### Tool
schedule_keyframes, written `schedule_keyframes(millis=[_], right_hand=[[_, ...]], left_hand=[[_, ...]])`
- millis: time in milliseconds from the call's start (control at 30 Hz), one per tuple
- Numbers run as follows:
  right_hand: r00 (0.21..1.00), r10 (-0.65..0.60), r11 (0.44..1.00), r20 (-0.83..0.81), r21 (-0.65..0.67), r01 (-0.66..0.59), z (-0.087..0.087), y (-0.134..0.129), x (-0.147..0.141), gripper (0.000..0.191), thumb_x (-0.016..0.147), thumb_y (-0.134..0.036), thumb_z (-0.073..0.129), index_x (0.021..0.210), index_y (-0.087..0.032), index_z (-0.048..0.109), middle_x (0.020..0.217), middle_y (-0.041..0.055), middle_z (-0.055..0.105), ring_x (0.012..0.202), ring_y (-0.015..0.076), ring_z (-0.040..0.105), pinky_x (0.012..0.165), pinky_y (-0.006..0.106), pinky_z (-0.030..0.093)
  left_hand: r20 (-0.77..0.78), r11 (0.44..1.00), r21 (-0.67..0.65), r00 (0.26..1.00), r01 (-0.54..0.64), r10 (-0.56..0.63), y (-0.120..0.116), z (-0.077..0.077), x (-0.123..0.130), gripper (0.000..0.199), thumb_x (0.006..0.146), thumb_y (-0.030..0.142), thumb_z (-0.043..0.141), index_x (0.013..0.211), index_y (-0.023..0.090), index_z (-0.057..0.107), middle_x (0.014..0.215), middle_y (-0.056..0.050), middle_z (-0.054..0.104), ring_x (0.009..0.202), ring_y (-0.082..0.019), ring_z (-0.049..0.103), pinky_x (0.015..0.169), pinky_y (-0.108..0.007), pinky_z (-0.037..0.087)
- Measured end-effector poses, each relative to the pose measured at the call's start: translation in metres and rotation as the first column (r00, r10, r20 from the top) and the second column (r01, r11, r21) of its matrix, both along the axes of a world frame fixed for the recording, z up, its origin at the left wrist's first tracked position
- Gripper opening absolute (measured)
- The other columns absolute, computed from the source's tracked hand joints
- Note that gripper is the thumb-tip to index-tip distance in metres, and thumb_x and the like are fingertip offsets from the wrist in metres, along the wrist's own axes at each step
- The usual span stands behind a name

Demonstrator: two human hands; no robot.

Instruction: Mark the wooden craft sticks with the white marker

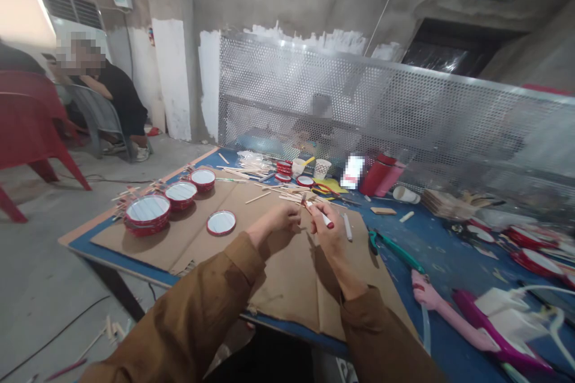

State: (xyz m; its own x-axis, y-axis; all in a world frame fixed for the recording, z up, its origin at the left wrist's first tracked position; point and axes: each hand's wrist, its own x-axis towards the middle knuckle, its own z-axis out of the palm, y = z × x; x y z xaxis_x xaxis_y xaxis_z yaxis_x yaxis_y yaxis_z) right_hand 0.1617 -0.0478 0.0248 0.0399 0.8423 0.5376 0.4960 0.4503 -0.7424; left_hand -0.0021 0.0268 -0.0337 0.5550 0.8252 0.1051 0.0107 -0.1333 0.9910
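The person's two bare hands meet over a cardboard sheet (278, 287) on a blue table (431, 251). The right hand (329, 228) has its fingers curled closed around a red-and-white marker (324, 217). The left hand (281, 218) is just beside it, fingertips pinched around a small stick (303, 198) — its far end is too blurred to tell. To the left on the cardboard sit a round red-rimmed lid (221, 223) and three red tins (147, 214) with pale tops. Loose wooden sticks (287, 191) lie beyond the hands — a white pen (347, 227) rests right of the marker.
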Motion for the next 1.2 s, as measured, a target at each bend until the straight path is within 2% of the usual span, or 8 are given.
schedule_keyframes(millis=[233, 433, 667, 900, 1033, 1200], right_hand=[[0.999, -0.001, 1.000, 0.033, 0.013, 0.000, -0.0016, 0.0006, -0.0001, 0.039, 0.097, -0.062, 0.057, 0.075, -0.030, 0.062, 0.052, -0.0021, 0.057, 0.059, 0.0230, 0.059, 0.069, 0.035, 0.048], [1.000, 0.003, 1.000, 0.002, 0.021, -0.003, 0.0005, -0.0008, -0.0003, 0.039, 0.098, -0.061, 0.056, 0.077, -0.029, 0.065, 0.054, -0.0016, 0.059, 0.061, 0.0230, 0.060, 0.066, 0.035, 0.048], [0.999, 0.005, 1.000, 0.042, 0.011, -0.006, -0.0016, -0.0003, -0.0007, 0.034, 0.097, -0.057, 0.054, 0.080, -0.029, 0.066, 0.055, -0.0014, 0.059, 0.061, 0.0228, 0.060, 0.068, 0.035, 0.047], [1.000, 0.015, 1.000, 0.003, 0.016, -0.016, -0.0023, 0.0007, 0.0000, 0.034, 0.097, -0.055, 0.055, 0.079, -0.028, 0.065, 0.056, -0.0021, 0.058, 0.060, 0.0217, 0.058, 0.067, 0.034, 0.048], [0.999, 0.026, 1.000, 0.038, 0.010, -0.027, -0.0023, 0.0006, 0.0003, 0.035, 0.096, -0.056, 0.056, 0.079, -0.028, 0.067, 0.056, -0.0012, 0.059, 0.062, 0.0228, 0.060, 0.067, 0.035, 0.049], [1.000, 0.022, 1.000, -0.018, 0.002, -0.022, -0.0022, 0.0005, -0.0003, 0.035, 0.096, -0.057, 0.056, 0.079, -0.028, 0.066, 0.054, -0.0033, 0.056, 0.056, 0.0202, 0.056, 0.063, 0.033, 0.046]], left_hand=[[-0.006, 1.000, 0.021, 1.000, 0.009, -0.009, -0.0013, 0.0015, 0.0033, 0.030, 0.084, 0.038, 0.080, 0.073, 0.017, 0.062, 0.064, 0.002, 0.051, 0.064, -0.012, 0.043, 0.066, -0.028, 0.037], [-0.100, 0.996, 0.083, 0.994, -0.037, 0.045, -0.0007, 0.0039, -0.0019, 0.028, 0.085, 0.032, 0.076, 0.068, 0.019, 0.058, 0.063, 0.001, 0.052, 0.064, -0.013, 0.045, 0.065, -0.029, 0.037], [-0.098, 0.997, 0.079, 0.995, -0.015, 0.022, -0.0014, 0.0051, -0.0009, 0.024, 0.086, 0.033, 0.077, 0.073, 0.017, 0.064, 0.067, 0.001, 0.054, 0.064, -0.013, 0.045, 0.067, -0.030, 0.038], [-0.123, 0.995, 0.100, 0.991, -0.032, 0.044, 0.0022, 0.0005, -0.0008, 0.022, 0.084, 0.029, 0.073, 0.070, 0.018, 0.059, 0.065, 0.000, 0.054, 0.064, -0.014, 0.046, 0.065, -0.029, 0.037], [-0.106, 0.993, 0.117, 0.994, -0.016, 0.028, 0.0041, -0.0029, -0.0011, 0.020, 0.085, 0.032, 0.071, 0.074, 0.018, 0.064, 0.065, -0.001, 0.056, 0.064, -0.014, 0.048, 0.063, -0.028, 0.038], [-0.125, 0.989, 0.144, 0.991, -0.037, 0.056, 0.0049, -0.0033, -0.0019, 0.022, 0.084, 0.031, 0.071, 0.069, 0.020, 0.059, 0.062, 0.000, 0.053, 0.063, -0.014, 0.045, 0.061, -0.028, 0.035]])
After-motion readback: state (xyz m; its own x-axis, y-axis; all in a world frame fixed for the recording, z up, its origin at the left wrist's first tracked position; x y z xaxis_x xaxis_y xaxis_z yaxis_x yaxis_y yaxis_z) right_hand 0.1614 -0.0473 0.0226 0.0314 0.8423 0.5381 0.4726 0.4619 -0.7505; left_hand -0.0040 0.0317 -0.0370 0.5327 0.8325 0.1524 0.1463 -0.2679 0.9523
